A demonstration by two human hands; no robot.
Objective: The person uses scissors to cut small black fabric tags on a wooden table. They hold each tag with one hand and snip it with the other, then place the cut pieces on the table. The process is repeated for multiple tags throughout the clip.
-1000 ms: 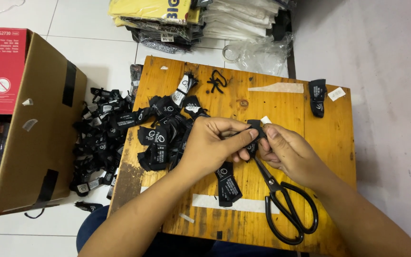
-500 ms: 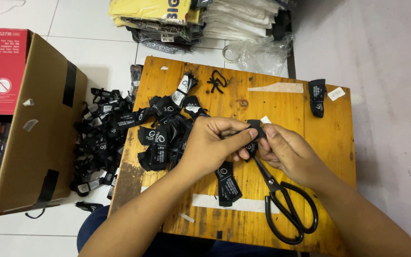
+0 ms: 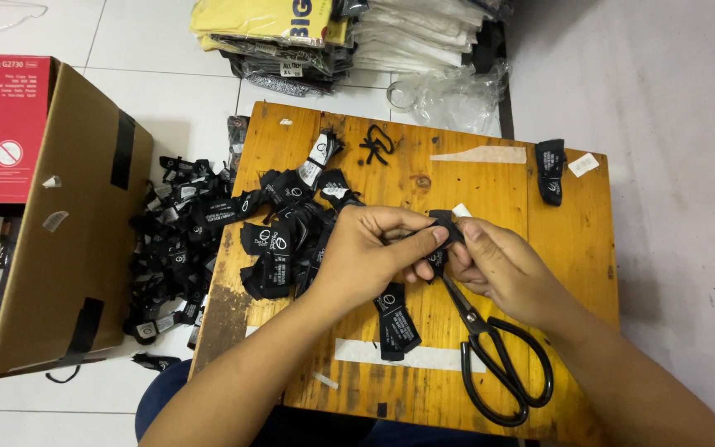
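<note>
The person's left hand [image 3: 370, 257] and right hand [image 3: 502, 269] meet over the middle of the small orange-stained wooden table [image 3: 581, 248], and both pinch one small black woven fabric label [image 3: 443, 228] between thumb and fingertips. The label is held just above the tabletop, close to the body and centred in the field of view, which appears to suit close inspection or folding of so small a piece. A pair of black-handled steel scissors [image 3: 494, 352] lies flat directly below the right hand, blades pointing toward the hands, placed within easy reach. One loose black label strip [image 3: 395, 319] lies under the left wrist, on a band of pale tape. A heap of black labels [image 3: 291, 228] occupies the left part of the table, touching the left hand's side, and a second heap of labels [image 3: 179, 240] has spilled onto the white tile floor beside an open brown cardboard box [image 3: 68, 240]. A single black label [image 3: 550, 170] rests apart near the far right edge. Folded garments and clear plastic bags [image 3: 448, 83] are stacked beyond the table. Nothing stands between the hands and the scissors.
</note>
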